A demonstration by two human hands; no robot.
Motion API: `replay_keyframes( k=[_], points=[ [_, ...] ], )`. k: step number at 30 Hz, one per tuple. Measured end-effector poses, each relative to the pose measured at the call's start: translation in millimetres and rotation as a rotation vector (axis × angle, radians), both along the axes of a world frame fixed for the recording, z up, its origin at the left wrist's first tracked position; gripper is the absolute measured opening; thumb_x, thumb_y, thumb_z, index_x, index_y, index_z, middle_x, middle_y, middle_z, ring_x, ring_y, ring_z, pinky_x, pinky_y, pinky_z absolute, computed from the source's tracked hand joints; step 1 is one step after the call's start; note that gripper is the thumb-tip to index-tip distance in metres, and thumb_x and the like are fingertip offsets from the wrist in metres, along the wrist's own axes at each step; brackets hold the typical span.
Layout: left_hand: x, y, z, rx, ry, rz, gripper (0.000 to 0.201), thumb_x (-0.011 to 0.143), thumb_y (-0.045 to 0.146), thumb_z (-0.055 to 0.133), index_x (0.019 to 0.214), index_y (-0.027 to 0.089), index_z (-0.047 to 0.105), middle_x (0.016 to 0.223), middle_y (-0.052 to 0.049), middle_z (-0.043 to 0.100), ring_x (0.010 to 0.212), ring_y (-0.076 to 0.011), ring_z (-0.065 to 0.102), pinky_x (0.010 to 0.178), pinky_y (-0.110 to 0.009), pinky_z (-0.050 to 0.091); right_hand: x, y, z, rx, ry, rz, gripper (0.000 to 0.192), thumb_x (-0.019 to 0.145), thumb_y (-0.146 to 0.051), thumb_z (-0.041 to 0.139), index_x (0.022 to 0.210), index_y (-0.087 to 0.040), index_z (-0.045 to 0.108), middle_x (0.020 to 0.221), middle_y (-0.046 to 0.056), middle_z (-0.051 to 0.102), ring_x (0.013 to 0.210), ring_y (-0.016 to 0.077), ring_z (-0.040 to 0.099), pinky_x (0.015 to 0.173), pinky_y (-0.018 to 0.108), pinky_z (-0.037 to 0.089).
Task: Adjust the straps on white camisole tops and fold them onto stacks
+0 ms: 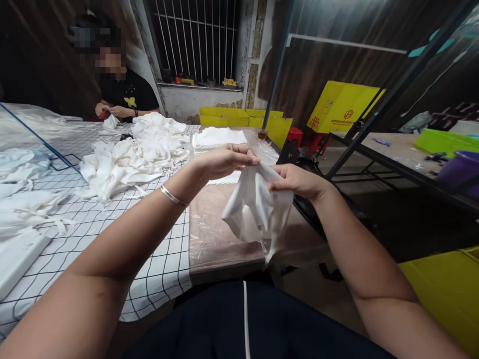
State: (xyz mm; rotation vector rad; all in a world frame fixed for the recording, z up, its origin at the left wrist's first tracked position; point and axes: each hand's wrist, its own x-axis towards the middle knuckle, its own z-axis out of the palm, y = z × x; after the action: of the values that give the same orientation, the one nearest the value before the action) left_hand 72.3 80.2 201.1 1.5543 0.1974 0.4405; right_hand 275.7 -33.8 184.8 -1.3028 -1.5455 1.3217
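As pinched, glove between hands.

Barred window in grimy white wall, dark wood-panel walls either side — yellow cardboard boxes on floor, black-grid white tablecloth, dark metal frame table right — dim light

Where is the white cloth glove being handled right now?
The white cloth glove hangs centre-frame, pinched between the left hand and right hand, above the table's near edge.
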Motion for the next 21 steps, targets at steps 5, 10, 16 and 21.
replay_keyframes(
  k=[5,10,16,21],
  points=[
    [-33.5,13.8,11.3,-0.069,-0.141,0.063,0.013,0.076,0.018,0.073,0.067,0.014,0.064,0.066,0.000,0.063,0.062,-0.0110,0.061,0.065,-0.024,0.049,39.0,-8.3,1.1,-0.183,-0.223,0.125,0.041,0.057,-0.044,0.087,0.084,-0.015,0.073,0.080,0.004,0.070,0.071,0.0176,0.063,0.065,0.028,0.050],
    [-72.5,31.8,20.4,0.012,-0.079,0.189,0.014,0.077,0.019,0.075,0.069,0.013,0.064,0.059,0.001,0.060,0.050,-0.0085,0.057,0.052,-0.020,0.045,70.6,-11.8,19.0,-0.032,-0.304,-0.046,0.043,0.057,-0.051,0.086,0.068,-0.014,0.067,0.065,0.001,0.060,0.061,0.0121,0.053,0.059,0.025,0.041],
    [-101.8,44.7,23.5,0.150,-0.005,0.207,0.019,0.072,0.024,0.080,0.070,0.014,0.064,0.064,-0.002,0.064,0.059,-0.0120,0.061,0.058,-0.023,0.050,87.1,-18.2,46.2,0.088,-0.302,-0.082,0.041,0.063,-0.050,0.084,0.067,-0.016,0.062,0.058,-0.002,0.051,0.052,0.0080,0.040,0.048,0.024,0.029],
    [-100.8,40.1,26.5,0.209,-0.077,0.352,0.019,0.073,0.028,0.078,0.067,0.017,0.064,0.070,-0.004,0.065,0.077,-0.0208,0.066,0.073,-0.035,0.054,66.5,-12.4,44.0,0.322,-0.120,-0.178,0.034,0.070,-0.045,0.082,0.072,-0.019,0.061,0.075,0.001,0.059,0.066,0.0093,0.049,0.060,0.024,0.038]
  ],
)
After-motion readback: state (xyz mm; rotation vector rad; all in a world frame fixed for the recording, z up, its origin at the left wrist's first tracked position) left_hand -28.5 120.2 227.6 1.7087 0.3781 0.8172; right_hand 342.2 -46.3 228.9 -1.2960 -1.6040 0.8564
